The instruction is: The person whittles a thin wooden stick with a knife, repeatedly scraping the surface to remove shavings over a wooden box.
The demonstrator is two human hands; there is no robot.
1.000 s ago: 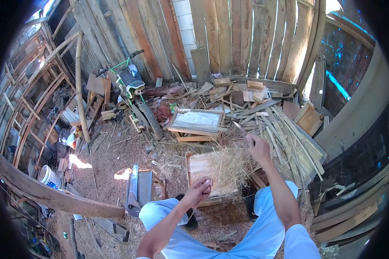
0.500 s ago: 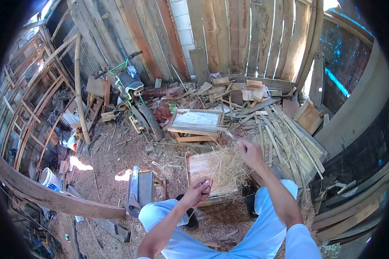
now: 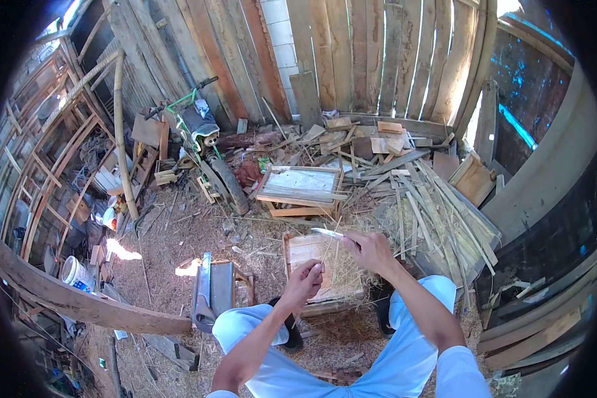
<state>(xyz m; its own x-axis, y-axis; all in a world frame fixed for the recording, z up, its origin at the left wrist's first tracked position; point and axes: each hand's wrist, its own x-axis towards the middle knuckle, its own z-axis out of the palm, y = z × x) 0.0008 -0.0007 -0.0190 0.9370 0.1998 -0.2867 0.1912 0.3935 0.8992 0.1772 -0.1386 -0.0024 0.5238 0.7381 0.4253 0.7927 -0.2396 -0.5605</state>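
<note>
My right hand [image 3: 371, 253] is closed round the handle of a knife [image 3: 326, 233], whose pale blade points left. My left hand [image 3: 302, 284] is closed in a pinch on a thin wooden strip [image 3: 326, 250] that rises from the fingertips toward the blade. Below both hands, between my feet, lies a shallow wooden box [image 3: 302, 249] with a pale board inside. Fine shavings [image 3: 358, 272] cover its right side.
A handsaw [image 3: 205, 285] rests on a small bench [image 3: 223, 288] by my left knee. Ahead stands a wooden frame [image 3: 302, 179] with strips on it. Split strips [image 3: 438, 205] heap up at the right. A small motorbike [image 3: 209, 146] leans behind, near a bamboo post [image 3: 119, 132].
My right hand has come left and down with the knife, bringing the blade closer to the strip. My left hand has shifted only slightly.
</note>
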